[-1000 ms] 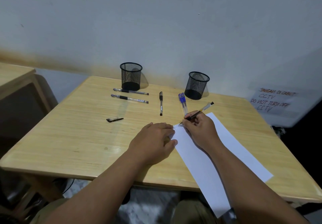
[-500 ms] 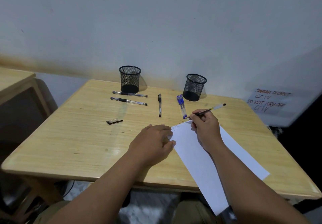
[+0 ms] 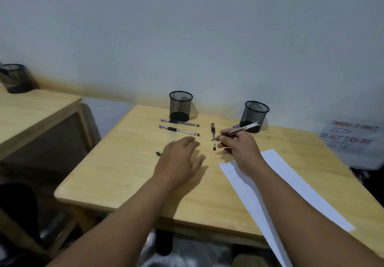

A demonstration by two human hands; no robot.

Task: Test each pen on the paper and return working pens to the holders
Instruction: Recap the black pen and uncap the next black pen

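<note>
Pen (image 3: 236,131), uncapped, pinched mid-barrel in right hand (image 3: 239,148) before the right mesh holder (image 3: 255,115); left hand (image 3: 180,158) spread empty over the cap (image 3: 158,153). Light, rigid, likely best gripped at its ribbed sleeve.

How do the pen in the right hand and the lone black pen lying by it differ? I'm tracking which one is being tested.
The held pen is off the table in the right hand, slanted, bare tip pointing left; the lone black pen lies flat, untouched, pointing toward and away from the person. The held pen's rear end looks pale; the lying pen's far end is dark, apparently capped. Both are slim stick pens with dark middles.
</note>
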